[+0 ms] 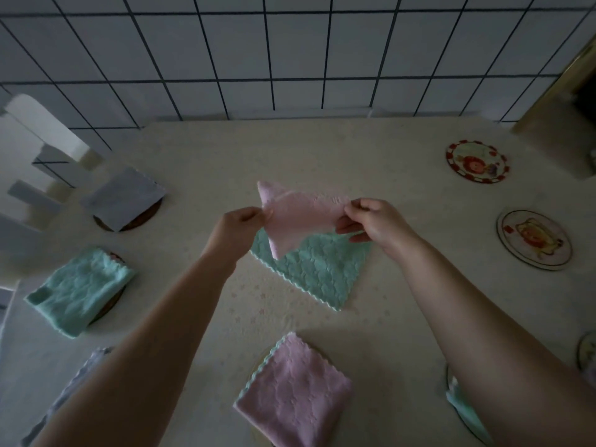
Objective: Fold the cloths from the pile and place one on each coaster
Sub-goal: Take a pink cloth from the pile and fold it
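Left hand [237,221] and right hand [371,221] each pinch, fingers clamped, an end of the pink cloth [296,214], held above a green cloth [319,269] on the surface [403,301]. Two coasters [476,161] far right appear bare.

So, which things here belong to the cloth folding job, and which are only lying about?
Belong to the job:
- pink cloth, held up by left hand and right hand
- green cloth flat beneath
- bare coasters
- folded cloths already on coasters: grey, green, pink

Just lying about:
- white chair
- tiled wall
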